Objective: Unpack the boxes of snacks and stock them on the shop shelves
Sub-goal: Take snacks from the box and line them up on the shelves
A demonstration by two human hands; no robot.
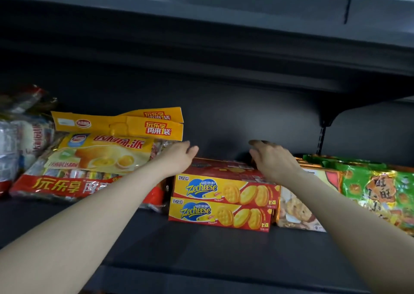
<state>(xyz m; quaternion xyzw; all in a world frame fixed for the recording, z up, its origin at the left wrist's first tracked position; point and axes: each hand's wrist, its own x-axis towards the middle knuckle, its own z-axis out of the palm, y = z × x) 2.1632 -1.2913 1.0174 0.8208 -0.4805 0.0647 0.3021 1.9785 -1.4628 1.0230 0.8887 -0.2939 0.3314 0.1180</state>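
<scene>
Both bare forearms are reaching up from the bottom corners toward the middle of the dark shelf (201, 249), which is spreading wide beneath them and under everything else. Above the hands, the underside of the next shelf board (201, 36) is filling the top of the view.

Left of the left hand, a big yellow and red bag of egg-yolk pies (89, 157) is lying tilted on the shelf, with 2 yellow card toppers (125, 125) standing up behind it; the left wrist is crossing in front of the bag's right end. Farther left, clear-wrapped packs (20, 137) are piling up, too blurred to read.

Right of the right hand, a green foil snack bag (378, 193) is lying flat. Between it and the right forearm, a pale cookie pack (295, 213) is sitting just beside the boxes.

Between and just below the 2 hands, 2 Zecheese biscuit boxes (224, 202) are resting stacked, 1 on the other, yellow fronts facing out, red top showing.

The left hand (179, 157) is hanging open, fingers loosely spread, over the stack's back left corner and gripping nothing. The right hand (273, 159) is also open, palm down, fingers curled slightly over the top box's back right corner; whether it is touching the box, I cannot tell.
</scene>
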